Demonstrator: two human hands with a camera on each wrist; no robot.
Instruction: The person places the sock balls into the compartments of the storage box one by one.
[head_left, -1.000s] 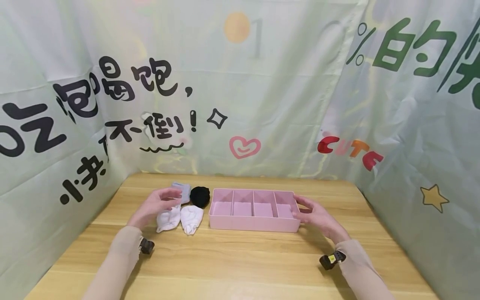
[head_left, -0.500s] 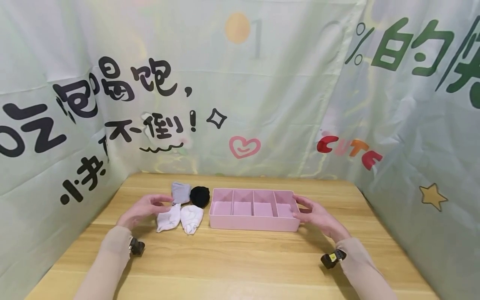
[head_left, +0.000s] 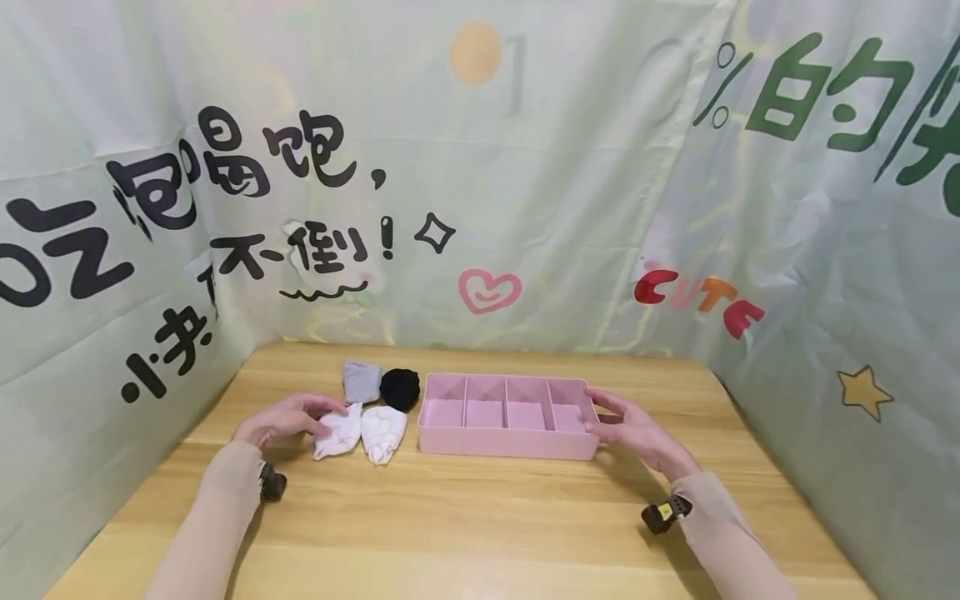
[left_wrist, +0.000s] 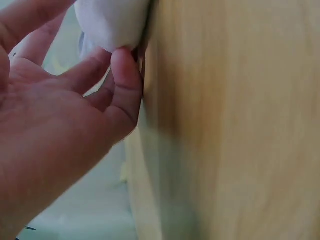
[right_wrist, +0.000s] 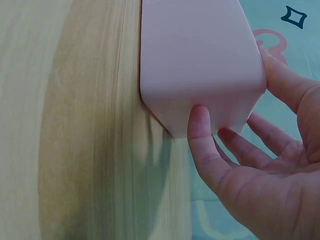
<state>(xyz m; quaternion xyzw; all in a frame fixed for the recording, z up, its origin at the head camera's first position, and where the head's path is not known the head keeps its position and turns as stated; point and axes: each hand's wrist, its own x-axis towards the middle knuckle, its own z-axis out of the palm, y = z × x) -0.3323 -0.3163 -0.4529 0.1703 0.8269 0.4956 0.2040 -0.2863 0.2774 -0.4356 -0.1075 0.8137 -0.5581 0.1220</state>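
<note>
Two white socks lie side by side on the wooden table (head_left: 487,517). The fingertips and thumb of my left hand (head_left: 315,414) touch the edge of the left white sock (head_left: 337,431); the left wrist view shows the thumb tip against the left white sock (left_wrist: 112,20). The right white sock (head_left: 384,433) lies apart from it. Behind them sit a grey sock (head_left: 362,382) and a black balled sock (head_left: 400,388). My right hand (head_left: 626,425) grips the right end of the pink tray (head_left: 506,443), thumb on its end wall and fingers round the far corner. All four tray compartments hold nothing.
Printed green cloth (head_left: 525,167) walls the table at the back and on both sides. Bare wood runs along the front of the table. Small dark cameras hang under my left wrist (head_left: 272,483) and right wrist (head_left: 660,517).
My left hand has come down and back from over the grey sock to the table and now touches the left white sock. The right hand and the tray have not moved.
</note>
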